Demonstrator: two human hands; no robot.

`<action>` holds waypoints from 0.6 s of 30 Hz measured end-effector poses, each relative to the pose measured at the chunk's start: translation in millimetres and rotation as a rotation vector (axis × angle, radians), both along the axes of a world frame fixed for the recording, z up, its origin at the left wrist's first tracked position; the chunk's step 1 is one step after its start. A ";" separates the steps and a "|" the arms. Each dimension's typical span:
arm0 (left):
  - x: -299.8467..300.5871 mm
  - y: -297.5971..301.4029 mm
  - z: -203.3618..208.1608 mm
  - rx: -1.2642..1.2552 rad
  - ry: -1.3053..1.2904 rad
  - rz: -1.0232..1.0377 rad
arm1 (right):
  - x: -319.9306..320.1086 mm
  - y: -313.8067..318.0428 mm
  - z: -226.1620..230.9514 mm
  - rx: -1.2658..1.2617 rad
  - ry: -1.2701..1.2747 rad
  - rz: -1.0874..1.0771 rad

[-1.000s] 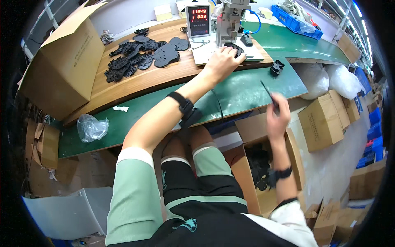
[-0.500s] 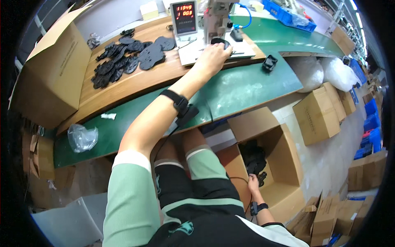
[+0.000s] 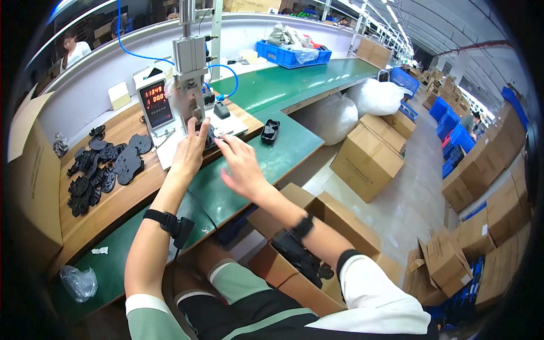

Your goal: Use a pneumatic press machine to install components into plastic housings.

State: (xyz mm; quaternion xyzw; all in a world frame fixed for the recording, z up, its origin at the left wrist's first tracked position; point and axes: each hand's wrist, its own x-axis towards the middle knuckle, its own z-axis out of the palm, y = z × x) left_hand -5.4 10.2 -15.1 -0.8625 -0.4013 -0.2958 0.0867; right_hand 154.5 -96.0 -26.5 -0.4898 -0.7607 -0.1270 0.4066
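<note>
My left hand (image 3: 188,148) is up at the small bench press (image 3: 191,73), its fingers closed about a black plastic part (image 3: 209,137) on the white base plate. The fingers partly hide this part. Just to the right of it, my right hand (image 3: 242,169) is open, its fingers apart and pointing toward the part; whether a fingertip touches it I cannot tell. A display box with red digits (image 3: 156,103) stands left of the press. Further left on the wooden board lies a heap of flat black plastic pieces (image 3: 105,164).
One black part (image 3: 270,131) sits on the green bench (image 3: 300,136) right of the press. Below my right arm, an open carton (image 3: 351,221) holds black parts (image 3: 297,255). A tall carton (image 3: 37,175) flanks the board. A blue crate (image 3: 292,55) stands behind.
My right hand has come up from the open carton to the press, with no part visible in it. My left hand stays at the press. The view has swung right and upward.
</note>
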 end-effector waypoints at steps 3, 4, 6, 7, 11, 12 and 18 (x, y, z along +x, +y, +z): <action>1.4 3.8 0.2 -0.118 -0.062 0.032 | -11.2 61.2 1.8 0.053 -0.090 -0.040; -0.5 4.2 -1.0 -0.119 -0.059 0.040 | -17.4 73.2 3.5 -0.059 -0.212 -0.066; -6.1 3.6 -8.3 -0.080 -0.146 -0.076 | -23.0 91.3 5.5 -0.088 -0.280 -0.091; -9.7 3.5 -6.3 -0.150 -0.176 -0.085 | -26.6 95.9 3.3 -0.078 -0.256 -0.104; -44.5 0.3 -22.4 0.141 -0.203 -0.034 | -17.5 99.7 -0.8 0.002 -0.224 -0.018; -63.7 1.5 -26.4 0.166 -0.188 0.053 | -18.9 96.9 1.5 0.007 -0.195 -0.010; -174.1 -5.2 -63.8 0.085 0.077 0.587 | -19.6 93.8 9.3 -0.027 -0.313 -0.012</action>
